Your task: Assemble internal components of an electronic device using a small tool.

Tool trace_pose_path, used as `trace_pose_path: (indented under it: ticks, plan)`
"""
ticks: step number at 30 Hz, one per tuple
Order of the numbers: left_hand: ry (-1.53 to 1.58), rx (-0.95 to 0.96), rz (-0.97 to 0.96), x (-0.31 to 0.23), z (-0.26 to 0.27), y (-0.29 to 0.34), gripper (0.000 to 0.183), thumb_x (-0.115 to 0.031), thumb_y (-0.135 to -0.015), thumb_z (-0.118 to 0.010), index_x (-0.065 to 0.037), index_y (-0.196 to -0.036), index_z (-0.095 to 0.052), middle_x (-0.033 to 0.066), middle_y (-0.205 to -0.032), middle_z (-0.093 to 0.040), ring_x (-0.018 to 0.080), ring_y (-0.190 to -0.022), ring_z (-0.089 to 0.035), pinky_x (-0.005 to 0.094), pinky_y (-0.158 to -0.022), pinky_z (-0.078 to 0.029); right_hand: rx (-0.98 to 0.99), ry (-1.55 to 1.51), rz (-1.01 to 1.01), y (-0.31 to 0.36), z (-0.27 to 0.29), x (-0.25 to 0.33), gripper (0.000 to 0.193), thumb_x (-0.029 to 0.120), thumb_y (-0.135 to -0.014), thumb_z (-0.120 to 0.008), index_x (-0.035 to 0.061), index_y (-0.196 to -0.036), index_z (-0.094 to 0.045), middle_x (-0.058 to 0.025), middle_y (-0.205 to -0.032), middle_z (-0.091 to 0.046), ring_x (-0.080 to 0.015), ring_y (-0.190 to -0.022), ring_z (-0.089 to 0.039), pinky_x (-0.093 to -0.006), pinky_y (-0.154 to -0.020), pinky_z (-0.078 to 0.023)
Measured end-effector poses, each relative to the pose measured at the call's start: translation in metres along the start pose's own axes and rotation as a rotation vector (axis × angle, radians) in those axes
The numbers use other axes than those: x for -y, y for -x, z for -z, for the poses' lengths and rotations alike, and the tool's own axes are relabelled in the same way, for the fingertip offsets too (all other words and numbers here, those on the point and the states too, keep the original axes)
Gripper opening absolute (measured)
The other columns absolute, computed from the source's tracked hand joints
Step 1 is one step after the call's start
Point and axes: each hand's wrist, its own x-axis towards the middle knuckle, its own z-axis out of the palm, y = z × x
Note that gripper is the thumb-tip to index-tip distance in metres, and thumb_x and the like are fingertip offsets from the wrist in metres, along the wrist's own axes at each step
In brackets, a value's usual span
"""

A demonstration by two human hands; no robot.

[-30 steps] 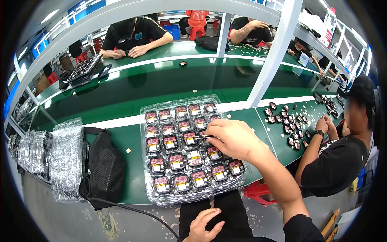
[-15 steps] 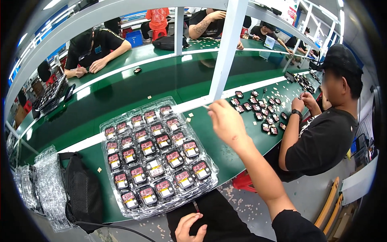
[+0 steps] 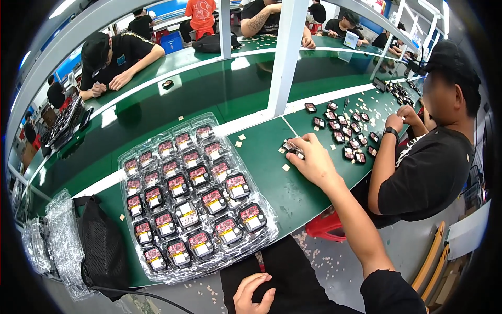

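My right hand (image 3: pixel 316 162) reaches to the green bench, thumb and bent fingers closed around a small black-cased device (image 3: pixel 291 148) with pale parts on it. Part of that device is hidden by the fingers. To the left lies a clear plastic tray (image 3: pixel 269 206) on a stack of similar trays. Its pockets hold rows of square black devices (image 3: pixel 228 230) with red boards, yellow strips and silver blocks; one device (image 3: pixel 186 213) looks paler. My left hand (image 3: pixel 252 294) rests low over my dark-clothed lap, loosely curled, thumb apart, with nothing visible in it.
More black devices (image 3: pixel 348 152) lie loose at the right, beside a person in black (image 3: pixel 418 178). Small pale pieces (image 3: pixel 286 167) dot the bench. A white post (image 3: pixel 282 68) rises in front. A black bag (image 3: pixel 107 251) and plastic trays (image 3: pixel 63 240) sit at left.
My right hand has come down and slightly right onto the bench, closing around a device there. My left hand stays on my lap. The whole view has shifted a little.
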Motion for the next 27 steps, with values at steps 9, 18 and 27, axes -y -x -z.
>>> trace_pose_path:
  ticks: [9, 18, 27]
  plan:
    - [0.047, 0.042, -0.055, 0.005, -0.010, -0.017, 0.036, 0.005, -0.084, -0.072, 0.003, -0.118, -0.063, 0.0184, -0.116, -0.066, 0.0298, -0.102, -0.069, 0.0366, -0.092, -0.053, -0.122, -0.188, 0.152, 0.022, 0.012, 0.007, 0.029, 0.009, -0.083, -0.075, 0.0048, -0.110, -0.067, -0.0120, -0.110, -0.066, -0.0316, -0.096, -0.068, -0.0384, -0.079, -0.056]
    - [0.108, -0.176, -0.204, -0.006, -0.014, -0.036, 0.042, 0.005, -0.080, -0.077, 0.002, -0.119, -0.062, 0.0216, -0.114, -0.066, 0.0335, -0.105, -0.068, 0.0391, -0.091, -0.056, 0.140, -0.955, 0.230, 0.159, 0.045, 0.066, 0.038, 0.009, -0.074, -0.089, 0.0011, -0.103, -0.067, -0.0166, -0.118, -0.069, 0.0015, -0.050, -0.041, -0.0161, -0.048, -0.037]
    - [-0.047, -0.237, -0.376, 0.013, -0.012, -0.037, 0.057, -0.008, -0.070, -0.091, -0.004, -0.120, -0.064, 0.0165, -0.116, -0.061, 0.0371, -0.100, -0.070, 0.0401, -0.080, -0.063, 0.432, -1.106, 0.047, 0.201, 0.016, 0.077, 0.035, 0.017, -0.077, -0.089, 0.0010, -0.099, -0.066, -0.0157, -0.118, -0.069, -0.0006, -0.053, -0.045, -0.0179, -0.045, -0.036]
